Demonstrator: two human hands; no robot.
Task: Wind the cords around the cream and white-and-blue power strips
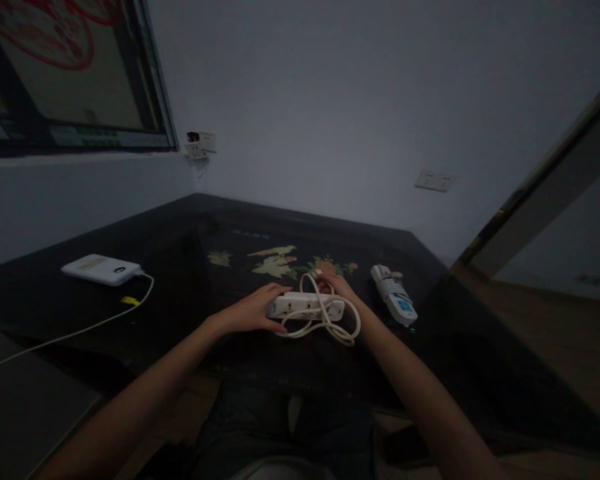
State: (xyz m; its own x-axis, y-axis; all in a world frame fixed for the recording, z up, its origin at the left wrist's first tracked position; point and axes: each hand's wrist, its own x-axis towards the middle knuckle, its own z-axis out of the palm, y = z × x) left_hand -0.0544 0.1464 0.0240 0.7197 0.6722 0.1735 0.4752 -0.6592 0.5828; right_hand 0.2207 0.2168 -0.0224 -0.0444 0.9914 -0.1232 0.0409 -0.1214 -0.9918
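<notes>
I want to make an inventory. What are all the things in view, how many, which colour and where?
Power strip: one, white, between the hands
Loose cable: one, cream, looped over that strip
Wrapped power strip: one, white with blue, table's right side
Flat device: one, white, table's left side
Thin cable: one, white, from that device
Small tag: one, yellow, beside thin cable
Table: one, black, bird-and-flower picture on top
Wall sockets: two places, pale, left and right
Window: one, dark frame, red decorations, upper left
Wall: pale, behind table
Floor: brown, right
Trousers: dark, bottom
Left hand, right hand: bare, at the power strip
</notes>
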